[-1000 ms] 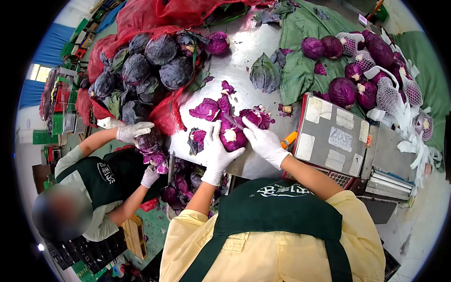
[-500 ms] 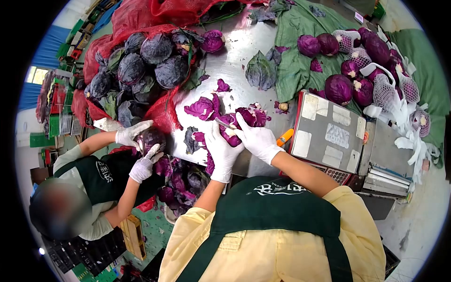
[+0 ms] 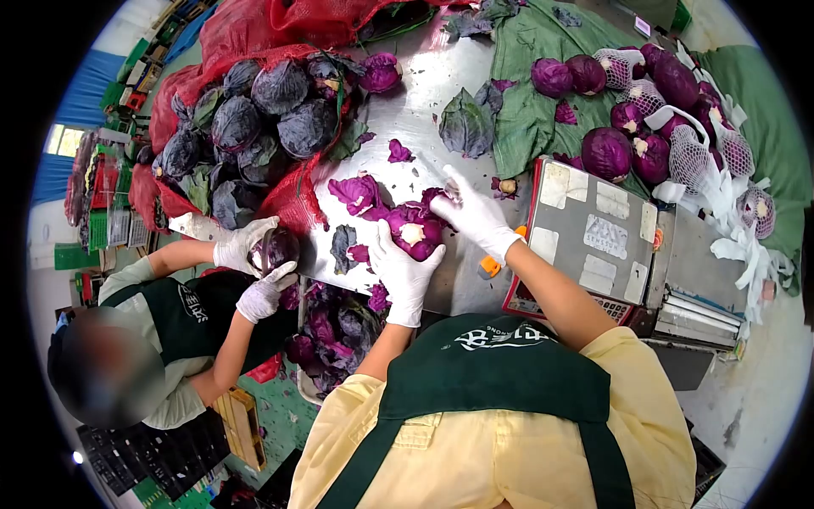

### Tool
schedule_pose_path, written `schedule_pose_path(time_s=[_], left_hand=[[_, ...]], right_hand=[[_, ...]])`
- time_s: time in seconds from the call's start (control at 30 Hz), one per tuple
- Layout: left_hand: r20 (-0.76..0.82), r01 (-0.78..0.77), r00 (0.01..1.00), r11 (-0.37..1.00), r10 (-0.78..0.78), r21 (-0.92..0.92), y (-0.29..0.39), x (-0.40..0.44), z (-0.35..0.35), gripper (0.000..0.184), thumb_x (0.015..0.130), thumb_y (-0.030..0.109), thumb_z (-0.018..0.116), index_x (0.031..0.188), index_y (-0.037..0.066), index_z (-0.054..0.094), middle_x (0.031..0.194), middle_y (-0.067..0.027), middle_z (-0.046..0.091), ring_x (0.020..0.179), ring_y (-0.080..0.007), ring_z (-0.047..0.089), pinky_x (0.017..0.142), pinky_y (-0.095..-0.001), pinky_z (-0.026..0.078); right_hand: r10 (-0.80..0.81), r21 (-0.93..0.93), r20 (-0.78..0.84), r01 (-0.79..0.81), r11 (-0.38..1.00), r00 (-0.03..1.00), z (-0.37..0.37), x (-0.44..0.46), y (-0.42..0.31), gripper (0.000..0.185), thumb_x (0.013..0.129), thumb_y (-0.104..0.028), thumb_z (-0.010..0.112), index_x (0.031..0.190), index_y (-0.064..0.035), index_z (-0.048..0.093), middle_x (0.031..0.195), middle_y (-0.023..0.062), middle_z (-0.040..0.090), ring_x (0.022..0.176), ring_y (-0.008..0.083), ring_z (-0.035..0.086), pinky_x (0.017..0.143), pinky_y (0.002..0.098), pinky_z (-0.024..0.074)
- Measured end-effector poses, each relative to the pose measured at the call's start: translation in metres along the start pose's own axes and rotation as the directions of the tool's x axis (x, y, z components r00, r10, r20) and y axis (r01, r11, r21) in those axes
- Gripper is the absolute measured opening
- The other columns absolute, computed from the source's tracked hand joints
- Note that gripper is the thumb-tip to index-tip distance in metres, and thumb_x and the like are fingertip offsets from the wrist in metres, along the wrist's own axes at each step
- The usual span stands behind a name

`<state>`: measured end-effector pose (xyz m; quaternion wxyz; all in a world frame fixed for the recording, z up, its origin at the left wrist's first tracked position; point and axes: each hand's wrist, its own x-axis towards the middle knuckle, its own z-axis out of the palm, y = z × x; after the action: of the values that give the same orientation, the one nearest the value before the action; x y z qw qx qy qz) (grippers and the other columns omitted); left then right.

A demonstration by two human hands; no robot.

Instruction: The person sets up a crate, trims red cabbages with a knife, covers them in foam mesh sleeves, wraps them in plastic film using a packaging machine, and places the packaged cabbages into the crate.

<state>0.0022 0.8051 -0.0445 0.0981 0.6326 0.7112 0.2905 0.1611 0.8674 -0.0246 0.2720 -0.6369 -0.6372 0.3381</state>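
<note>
My left hand (image 3: 405, 278), in a white glove, holds a purple cabbage (image 3: 417, 231) from below and the left, its pale cut stem facing up. My gloved right hand (image 3: 476, 219) is just right of the cabbage, its fingers closed round a small knife, whose blade is blurred against the shiny metal table (image 3: 407, 120). Loose purple leaves (image 3: 356, 193) lie beside and behind the cabbage. A dark leaf piece (image 3: 342, 248) is left of my left hand.
Dark cabbages (image 3: 283, 87) fill a red net sack (image 3: 292, 202) at the left. Peeled cabbages (image 3: 607, 154) lie on green cloth (image 3: 530, 102). A scale (image 3: 585, 229) stands right, an orange-handled tool (image 3: 489, 266) beside it. A co-worker's gloved hands (image 3: 265, 293) hold another cabbage at the left.
My right hand has moved up and right, away from the stem, with the knife turned upward. More of the cabbage's cut stem shows. My left hand keeps its hold.
</note>
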Motion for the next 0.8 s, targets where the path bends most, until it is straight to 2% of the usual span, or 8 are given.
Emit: schedule_pose_path(time_s=[0.23, 0.37, 0.5, 0.57, 0.6, 0.63, 0.73, 0.8], left_hand=[[0.059, -0.098, 0.993, 0.995, 0.098, 0.001, -0.011, 0.002, -0.007, 0.112, 0.055, 0.042, 0.088, 0.141, 0.000, 0.030, 0.136, -0.0242, 0.040, 0.127, -0.0405, 0.039, 0.107, -0.0499, 0.031], [0.160, -0.022, 0.982, 0.902, 0.101, -0.432, -0.058, -0.002, -0.015, 0.114, 0.056, 0.025, 0.090, 0.144, -0.002, 0.023, 0.138, -0.0226, 0.037, 0.126, -0.0336, 0.042, 0.109, -0.0426, 0.033], [0.329, 0.138, 0.942, 0.831, 0.058, -0.540, -0.064, -0.007, -0.045, 0.117, 0.059, 0.020, 0.088, 0.147, -0.001, 0.014, 0.142, -0.0211, 0.032, 0.133, -0.0315, 0.036, 0.113, -0.0400, 0.031], [0.313, 0.114, 0.946, 0.811, 0.088, -0.574, -0.059, -0.004, -0.046, 0.117, 0.059, 0.019, 0.087, 0.148, -0.001, 0.013, 0.145, -0.0206, 0.028, 0.134, -0.0313, 0.034, 0.113, -0.0397, 0.029], [0.336, 0.055, 0.933, 0.877, 0.124, -0.477, -0.063, -0.005, -0.041, 0.116, 0.059, 0.017, 0.087, 0.148, 0.000, 0.014, 0.148, -0.0210, 0.024, 0.138, -0.0328, 0.029, 0.115, -0.0410, 0.025], [0.295, -0.044, 0.939, 0.910, 0.179, -0.413, -0.059, -0.004, -0.039, 0.115, 0.058, 0.017, 0.086, 0.149, 0.002, 0.017, 0.149, -0.0229, 0.023, 0.140, -0.0359, 0.024, 0.116, -0.0433, 0.021], [0.334, -0.173, 0.896, 0.923, 0.292, -0.344, -0.053, -0.001, -0.034, 0.114, 0.058, 0.018, 0.086, 0.149, 0.004, 0.019, 0.149, -0.0249, 0.024, 0.141, -0.0396, 0.020, 0.115, -0.0465, 0.021], [0.341, -0.195, 0.888, 0.924, 0.309, -0.328, -0.052, 0.001, -0.037, 0.114, 0.057, 0.018, 0.085, 0.149, 0.006, 0.020, 0.148, -0.0250, 0.026, 0.140, -0.0406, 0.022, 0.115, -0.0468, 0.023]], right_hand=[[-0.177, -0.359, 0.187, 0.235, 0.903, 0.966, 0.006, 0.030, -0.003, 0.025, 0.086, -0.028, 0.053, 0.085, -0.0094, 0.070, 0.081, 0.0173, 0.069, 0.078, 0.0356, 0.068, 0.072, 0.0476, 0.0537], [0.052, -0.445, 0.085, -0.009, 0.895, 0.995, 0.017, 0.057, 0.055, 0.024, 0.087, -0.024, 0.051, 0.085, -0.0058, 0.067, 0.087, 0.0195, 0.068, 0.081, 0.0371, 0.067, 0.076, 0.0481, 0.0528], [0.109, -0.450, 0.001, -0.097, 0.888, 0.994, 0.009, 0.050, 0.053, 0.030, 0.087, -0.026, 0.051, 0.106, -0.0084, 0.065, 0.097, 0.0181, 0.067, 0.085, 0.0383, 0.066, 0.076, 0.0479, 0.0529], [0.035, -0.260, 0.043, -0.022, 0.965, 0.998, -0.018, 0.024, -0.003, 0.040, 0.086, -0.029, 0.052, 0.122, -0.0114, 0.060, 0.101, 0.0176, 0.065, 0.085, 0.0386, 0.066, 0.076, 0.0466, 0.0535], [-0.194, -0.074, -0.057, 0.189, 0.979, 0.979, -0.011, 0.016, -0.010, 0.047, 0.084, -0.032, 0.055, 0.128, -0.0146, 0.057, 0.101, 0.0179, 0.066, 0.082, 0.0385, 0.066, 0.076, 0.0448, 0.0534], [-0.161, 0.052, 0.201, 0.154, 0.987, 0.966, 0.003, 0.023, -0.001, 0.051, 0.084, -0.038, 0.059, 0.128, -0.0126, 0.057, 0.101, 0.0167, 0.066, 0.080, 0.0356, 0.066, 0.074, 0.0436, 0.0526], [-0.130, 0.169, 0.365, 0.072, 0.983, 0.922, 0.023, 0.025, 0.005, 0.055, 0.084, -0.043, 0.064, 0.125, -0.0067, 0.058, 0.098, 0.0127, 0.067, 0.072, 0.0249, 0.064, 0.066, 0.0372, 0.0513], [0.117, 0.117, 0.629, -0.242, 0.963, 0.769, 0.016, 0.030, 0.002, 0.057, 0.084, -0.044, 0.067, 0.120, -0.0009, 0.058, 0.093, 0.0086, 0.065, 0.067, 0.0148, 0.060, 0.058, 0.0300, 0.0479]])
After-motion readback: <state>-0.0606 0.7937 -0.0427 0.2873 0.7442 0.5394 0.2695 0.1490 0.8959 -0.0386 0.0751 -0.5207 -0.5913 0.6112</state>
